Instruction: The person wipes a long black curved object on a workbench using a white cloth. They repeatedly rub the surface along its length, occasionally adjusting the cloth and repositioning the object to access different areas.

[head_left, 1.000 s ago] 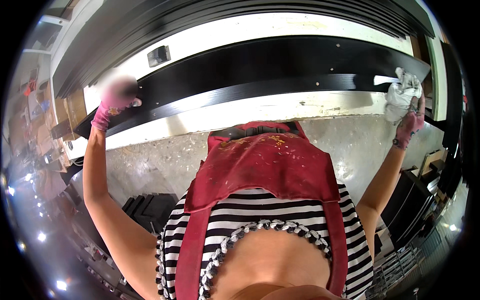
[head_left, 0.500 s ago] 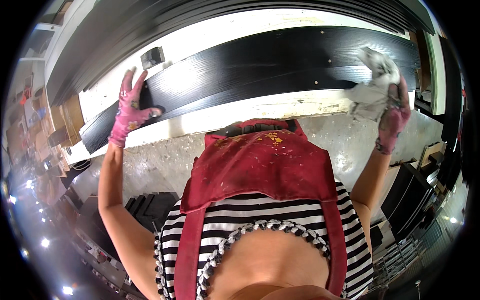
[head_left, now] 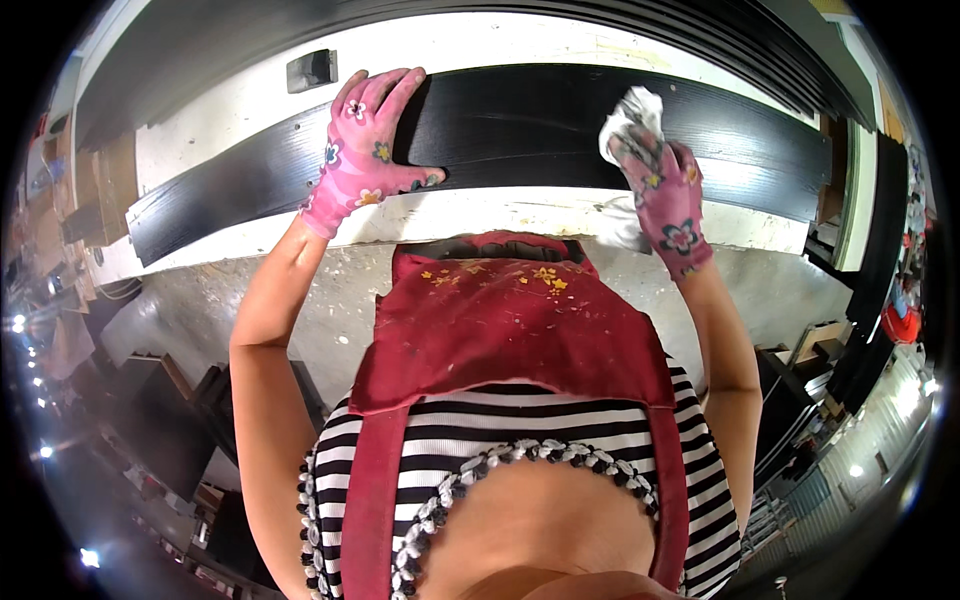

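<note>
A long black wood-grained board [head_left: 510, 125] lies crosswise before me on a white bench top [head_left: 490, 212]. My left hand [head_left: 365, 155], in a pink flowered glove, rests on the board left of its middle, fingers stretched out and thumb apart. In a matching glove, my right hand [head_left: 665, 195] grips a crumpled white-grey rag [head_left: 630, 115] against the board, right of its middle. Part of the rag hangs below the hand over the board's near edge. The rag hides the surface beneath it.
A small dark block [head_left: 312, 71] sits on the bench beyond the board's left part. Behind it runs a stack of long dark strips [head_left: 700, 45]. Brown cardboard [head_left: 100, 190] stands at the left, and dark panels [head_left: 160, 420] stand on the floor behind my left arm.
My right hand has moved left along the board with the rag. My left hand has shifted right, from near the left end toward the middle. The board now sits differently, its row of holes no longer showing.
</note>
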`<state>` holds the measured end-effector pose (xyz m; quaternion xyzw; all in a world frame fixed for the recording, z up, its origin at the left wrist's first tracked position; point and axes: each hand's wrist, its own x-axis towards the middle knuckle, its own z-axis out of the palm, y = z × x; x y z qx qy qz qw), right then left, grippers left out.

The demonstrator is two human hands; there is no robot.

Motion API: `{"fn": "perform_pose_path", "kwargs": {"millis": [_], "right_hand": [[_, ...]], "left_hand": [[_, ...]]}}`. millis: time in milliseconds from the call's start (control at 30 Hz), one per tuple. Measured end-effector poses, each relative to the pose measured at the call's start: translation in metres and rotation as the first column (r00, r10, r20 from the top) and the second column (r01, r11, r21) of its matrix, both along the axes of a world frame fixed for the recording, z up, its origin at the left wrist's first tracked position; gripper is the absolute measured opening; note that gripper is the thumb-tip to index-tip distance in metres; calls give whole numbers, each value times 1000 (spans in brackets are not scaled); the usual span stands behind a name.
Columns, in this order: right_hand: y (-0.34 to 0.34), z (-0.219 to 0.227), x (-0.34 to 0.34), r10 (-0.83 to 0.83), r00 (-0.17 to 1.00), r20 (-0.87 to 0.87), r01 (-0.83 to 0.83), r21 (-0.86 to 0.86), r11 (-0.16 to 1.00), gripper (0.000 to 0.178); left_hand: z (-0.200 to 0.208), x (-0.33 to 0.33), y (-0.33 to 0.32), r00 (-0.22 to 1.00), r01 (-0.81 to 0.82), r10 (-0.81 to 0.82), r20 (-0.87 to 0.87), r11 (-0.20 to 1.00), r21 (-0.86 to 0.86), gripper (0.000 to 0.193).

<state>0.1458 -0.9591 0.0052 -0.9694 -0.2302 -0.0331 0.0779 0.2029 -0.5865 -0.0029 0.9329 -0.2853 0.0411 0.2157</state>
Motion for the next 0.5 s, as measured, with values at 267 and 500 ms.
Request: {"fn": "perform_pose_path", "kwargs": {"millis": [267,500], "right_hand": [[134,4,48,274,960,60,-277,40,960,19],[62,9,31,-159,924,-348,231,175,957,28]], "left_hand": [[-6,3,4,999,9,-10,-33,998,-56,108],[-14,0,7,999,9,-14,-33,989,-148,108]]}}
